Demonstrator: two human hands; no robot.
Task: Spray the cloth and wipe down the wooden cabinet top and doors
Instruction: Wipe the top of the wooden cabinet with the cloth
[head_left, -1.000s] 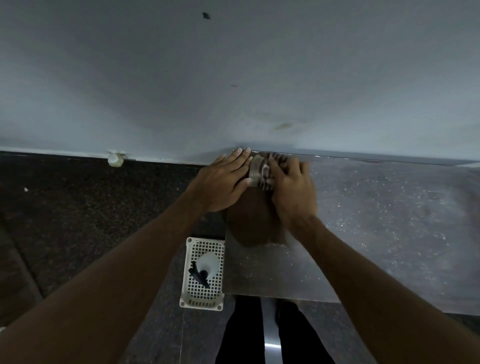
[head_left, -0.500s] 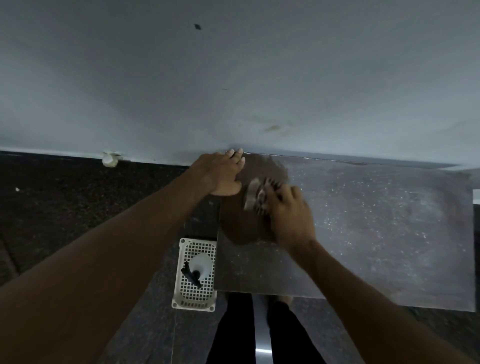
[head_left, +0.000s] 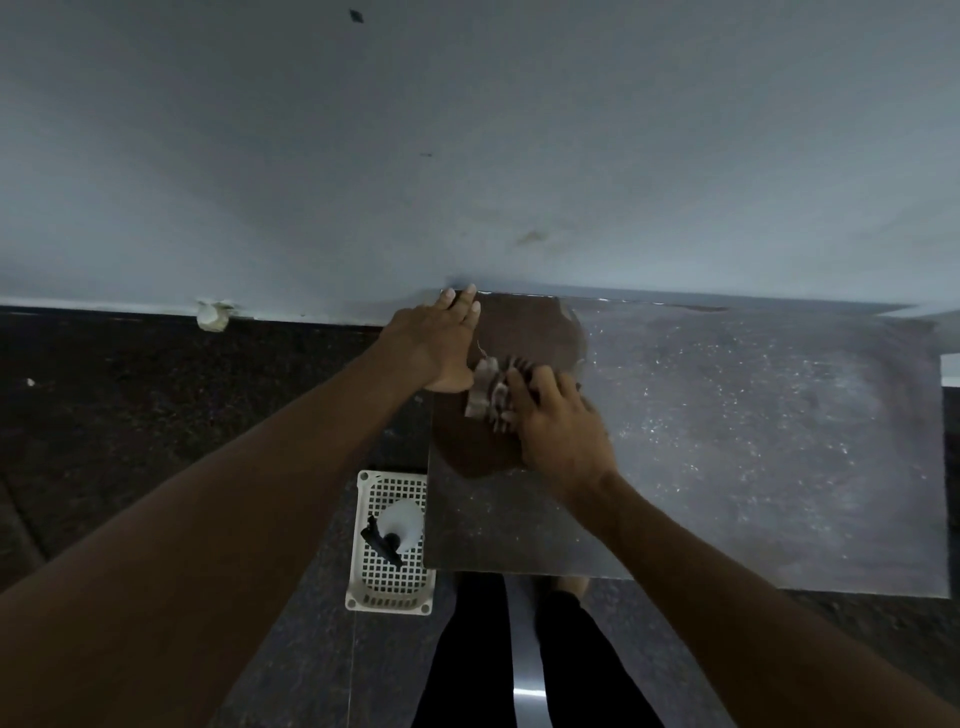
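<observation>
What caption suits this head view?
Right hand wipes dusty cabinet top with cloth; left hand braces.

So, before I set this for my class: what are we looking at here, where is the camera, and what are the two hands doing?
The camera sits on a person's head and looks down, so both arms reach away from you. There is no machine here, only bare hands. The right hand presses a crumpled cloth onto the dusty cabinet top; the dark patch around it is the part already wiped. The left hand lies flat on the top's left edge near the wall and holds nothing. Down on the floor stands a white basket with a spray bottle in it. The person's dark trousers show at the bottom.
</observation>
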